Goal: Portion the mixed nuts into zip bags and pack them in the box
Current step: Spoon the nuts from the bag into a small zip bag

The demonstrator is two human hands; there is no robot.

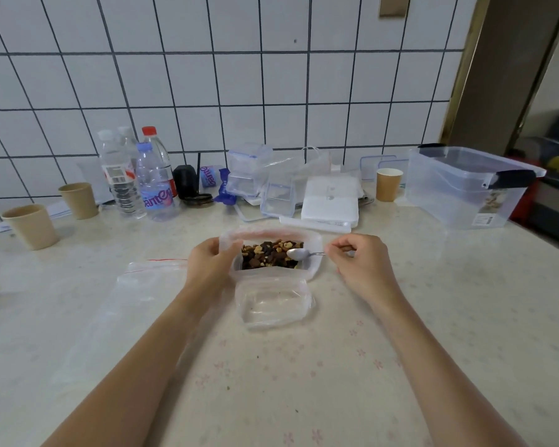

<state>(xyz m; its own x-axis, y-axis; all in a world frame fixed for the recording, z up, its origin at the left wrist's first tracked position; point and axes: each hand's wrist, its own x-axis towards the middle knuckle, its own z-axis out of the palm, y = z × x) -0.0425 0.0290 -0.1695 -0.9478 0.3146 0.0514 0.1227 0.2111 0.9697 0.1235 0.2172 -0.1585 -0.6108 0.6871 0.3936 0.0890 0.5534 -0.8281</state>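
Mixed nuts (271,254) lie between hands; left hand (207,262) grips their bag; right hand (359,266) pinches spoon (299,253).

On the bench at ten o'clock, the front water bottle (155,185) carries a purple label reading roughly "Ganten"; a small roll (208,175) at eleven o'clock shows the same purple lettering; the storage box's sticker (484,220) at two o'clock is too small to read.

Two bare forearms, no sleeves in view, left hand (207,266), right hand (359,266), no rings or watch visible
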